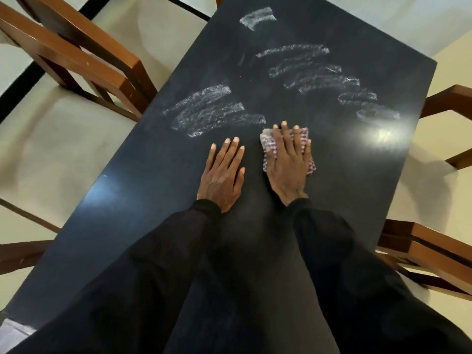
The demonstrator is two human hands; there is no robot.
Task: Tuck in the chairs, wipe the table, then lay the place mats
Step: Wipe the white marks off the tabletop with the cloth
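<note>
Firmly pressed right hand (287, 162) flat on checked cloth (268, 146), fingers (281, 141) spread for wider wipe; left hand (221, 180), fingers straight, braced lean on worktop (357, 175) near white smears (212, 111).

Dining area, most likely in a home — a long dark table (339, 180) with a glossy top, and brown wooden chairs (109, 72) with slatted backs standing along both long sides. Pale cream floor (51, 149) with a black border strip (15, 95) at the left. Whitish smeared streaks (212, 113) on the tabletop — bright glare (380, 135) near them.
</note>
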